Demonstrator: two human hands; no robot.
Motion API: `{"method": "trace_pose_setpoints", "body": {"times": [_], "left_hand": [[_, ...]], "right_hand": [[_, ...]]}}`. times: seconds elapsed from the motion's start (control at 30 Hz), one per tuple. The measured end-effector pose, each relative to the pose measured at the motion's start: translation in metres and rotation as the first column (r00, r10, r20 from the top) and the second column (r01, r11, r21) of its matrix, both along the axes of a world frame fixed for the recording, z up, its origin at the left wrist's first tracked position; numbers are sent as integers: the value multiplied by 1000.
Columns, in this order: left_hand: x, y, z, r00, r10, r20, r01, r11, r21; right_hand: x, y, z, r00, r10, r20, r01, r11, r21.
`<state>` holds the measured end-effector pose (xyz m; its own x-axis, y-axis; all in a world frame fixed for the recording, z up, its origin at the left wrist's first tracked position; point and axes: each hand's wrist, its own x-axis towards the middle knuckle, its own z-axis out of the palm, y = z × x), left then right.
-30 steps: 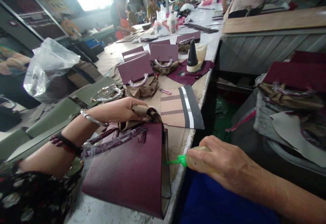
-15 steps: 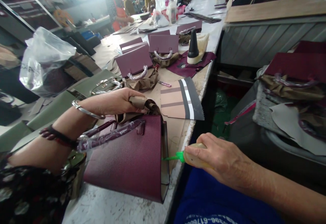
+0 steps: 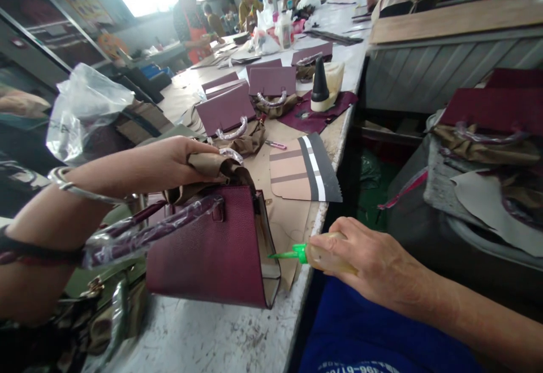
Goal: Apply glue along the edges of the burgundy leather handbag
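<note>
A burgundy handbag (image 3: pixel 212 265) stands on the near end of the table, its open side turned to the right. My left hand (image 3: pixel 182 161) is closed on the brown lining (image 3: pixel 207 167) that bunches out of the bag's top. A plastic-wrapped handle (image 3: pixel 153 234) hangs over the front panel below my wrist. In my right hand (image 3: pixel 356 254) is a yellowish glue bottle (image 3: pixel 326 255) with a green nozzle (image 3: pixel 288 254). The nozzle's tip points left at the bag's open side edge; whether it touches cannot be told.
A striped, fan-shaped panel (image 3: pixel 297 169) lies beyond the bag, beside a pink-handled small tool (image 3: pixel 276 144). Farther back stand mauve bag parts (image 3: pixel 224 110) and a container with a black cone (image 3: pixel 320 85). At right, more burgundy pieces (image 3: pixel 492 113) rest on a bin. People work behind.
My left hand has moved left with the lining, and the bag has shifted and turned so its side gapes wider. The bottle stays near the side edge.
</note>
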<state>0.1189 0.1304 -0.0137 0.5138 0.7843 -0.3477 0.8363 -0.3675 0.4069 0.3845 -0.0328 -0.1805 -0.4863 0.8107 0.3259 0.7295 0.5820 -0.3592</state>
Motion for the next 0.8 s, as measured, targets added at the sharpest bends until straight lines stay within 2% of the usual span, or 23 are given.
{"method": "trace_pose_setpoints", "body": {"times": [0.07, 0.27, 0.5, 0.7, 0.8], "left_hand": [[0, -4, 2, 1000, -12, -14, 12, 1000, -12], [3, -13, 2, 997, -19, 72, 23, 999, -44], [1, -16, 4, 999, -40, 37, 41, 999, -36], [-1, -17, 4, 997, 7, -72, -8, 1000, -15], [-1, -19, 3, 998, 13, -67, -15, 999, -35]], "right_hand": [[-2, -1, -2, 1000, -19, 7, 19, 999, 38], [-10, -3, -8, 1000, -6, 25, 5, 998, 56], [-7, 4, -4, 999, 41, 35, -39, 996, -78], [-4, 17, 10, 999, -39, 17, 39, 998, 43], [-5, 15, 8, 1000, -2, 29, 1, 1000, 27]]}}
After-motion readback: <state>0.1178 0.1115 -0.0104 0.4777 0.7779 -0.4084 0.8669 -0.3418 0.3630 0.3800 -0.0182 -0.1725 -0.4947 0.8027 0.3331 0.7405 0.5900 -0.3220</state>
